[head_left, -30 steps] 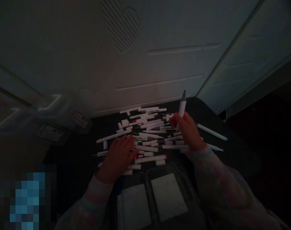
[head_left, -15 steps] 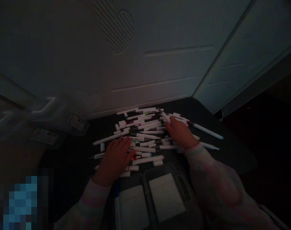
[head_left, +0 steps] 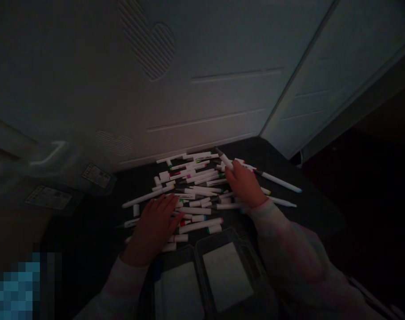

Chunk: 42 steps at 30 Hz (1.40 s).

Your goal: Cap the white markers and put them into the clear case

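Note:
Many white markers (head_left: pixel 197 210) with coloured ends lie in a loose heap on a dark tabletop, with short white caps (head_left: pixel 136 210) among them. My right hand (head_left: pixel 245 183) is closed round one marker (head_left: pixel 224 158), whose dark tip points up and away to the left, above the right side of the heap. Lying flat over the left side of the heap, my left hand (head_left: pixel 155 224) has its fingers stretched out and touches the markers beneath it. Some markers under both hands are hidden.
A clear plastic case (head_left: pixel 195 249) lies open at the near edge, white sheets inside both halves. Behind the dark table (head_left: pixel 317 215) stands a pale panel (head_left: pixel 202 100) with raised hearts. Two clear packages (head_left: pixel 97 175) with printed labels are at the left.
The whole view has shifted slightly, so things sit a little further left. Both hands keep nearly the same pose over the markers, and the right still holds its marker.

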Each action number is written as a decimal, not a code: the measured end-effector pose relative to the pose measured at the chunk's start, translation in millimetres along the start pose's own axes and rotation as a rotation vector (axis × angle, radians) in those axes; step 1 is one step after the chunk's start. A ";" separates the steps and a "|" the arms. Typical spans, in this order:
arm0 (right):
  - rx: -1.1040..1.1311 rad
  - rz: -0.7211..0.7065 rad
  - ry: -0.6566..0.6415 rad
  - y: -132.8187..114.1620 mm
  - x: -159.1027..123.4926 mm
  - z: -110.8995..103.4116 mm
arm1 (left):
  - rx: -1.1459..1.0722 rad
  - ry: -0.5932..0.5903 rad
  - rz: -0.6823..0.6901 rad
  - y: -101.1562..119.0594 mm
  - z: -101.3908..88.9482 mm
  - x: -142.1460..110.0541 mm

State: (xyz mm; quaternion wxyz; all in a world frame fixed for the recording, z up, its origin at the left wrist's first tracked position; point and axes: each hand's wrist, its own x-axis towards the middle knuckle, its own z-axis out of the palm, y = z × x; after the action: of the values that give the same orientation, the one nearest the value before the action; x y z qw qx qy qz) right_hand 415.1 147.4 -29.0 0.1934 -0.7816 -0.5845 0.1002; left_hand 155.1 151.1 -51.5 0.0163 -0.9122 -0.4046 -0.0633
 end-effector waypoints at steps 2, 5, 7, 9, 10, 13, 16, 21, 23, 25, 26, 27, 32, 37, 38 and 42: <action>-0.011 0.060 0.036 3.9 1.7 -3.8 | -0.001 0.010 0.005 -0.8 1.1 -0.3; -0.007 0.123 0.051 9.6 3.3 -7.8 | 0.001 0.005 0.010 -1.2 1.2 -0.3; 0.009 0.142 0.044 12.5 3.9 -7.8 | 0.007 -0.010 0.011 -1.0 0.4 -0.1; 0.036 0.149 0.037 14.6 4.4 -5.7 | 0.011 -0.018 0.009 -0.6 -0.5 0.2; 0.056 0.150 0.038 15.4 4.7 -4.4 | 0.012 -0.018 0.007 -0.4 -0.9 0.4; 0.142 0.152 0.066 16.9 5.7 -1.0 | 0.017 -0.019 0.005 -0.1 -1.4 0.6; 0.281 0.149 0.142 17.4 6.9 -0.8 | 0.021 -0.018 0.016 -0.3 -0.8 0.3; 0.661 0.122 0.312 16.6 9.5 -3.1 | 0.022 -0.001 0.020 -0.6 -0.1 -0.4; 0.863 0.123 0.338 14.5 10.0 -4.3 | 0.019 0.000 0.016 -0.4 -0.8 -0.3; 1.076 0.130 0.316 11.3 9.9 -6.8 | 0.013 -0.005 0.010 -0.1 -1.9 -0.1; 1.177 0.133 0.290 9.6 9.5 -8.8 | 0.010 -0.008 0.008 0.1 -2.3 0.0; 1.271 0.137 0.256 8.1 9.1 -11.2 | 0.007 -0.012 0.008 0.2 -2.7 0.1; 1.617 0.155 0.092 6.5 6.7 -23.7 | 0.015 -0.004 0.013 0.7 -3.1 -0.1; 1.815 0.174 0.035 7.8 5.4 -27.2 | 0.020 -0.009 0.005 1.4 -4.3 0.7; 1.840 0.179 0.027 7.5 5.0 -27.2 | 0.019 -0.011 0.006 1.5 -4.7 0.8; 1.909 0.203 -0.012 6.0 4.1 -26.5 | 0.023 -0.009 0.011 1.5 -5.4 1.1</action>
State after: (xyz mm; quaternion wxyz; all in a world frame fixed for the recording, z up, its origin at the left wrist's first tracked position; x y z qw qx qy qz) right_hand 431.7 145.0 -7.3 0.7359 -0.3409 -0.1871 0.5543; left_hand 156.4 150.4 -45.9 0.0252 -0.9143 -0.4005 -0.0545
